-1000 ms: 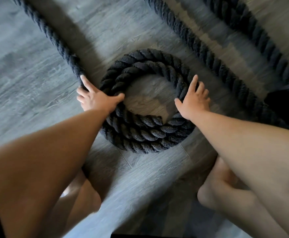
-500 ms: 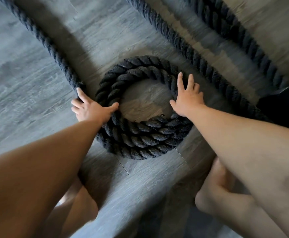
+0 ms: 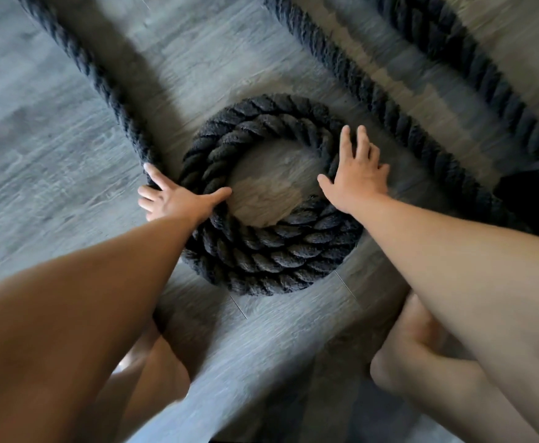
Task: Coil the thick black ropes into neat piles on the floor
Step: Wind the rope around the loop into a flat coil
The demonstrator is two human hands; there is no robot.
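Observation:
A thick black twisted rope lies wound into a round coil of about three turns on the grey wood floor, with bare floor in its middle. My left hand rests flat across the coil's left side, thumb inside the ring, fingers on the strand that runs off to the upper left. My right hand presses flat on the coil's right side, fingers spread. Neither hand closes around the rope.
Two more lengths of black rope run diagonally across the upper right. A black object sits at the right edge. My bare knees are on the floor just below the coil.
The right hand has slid from the coil's lower right up along its right side. The left hand stays on the left side. The view has shifted slightly, so the coil sits lower in frame.

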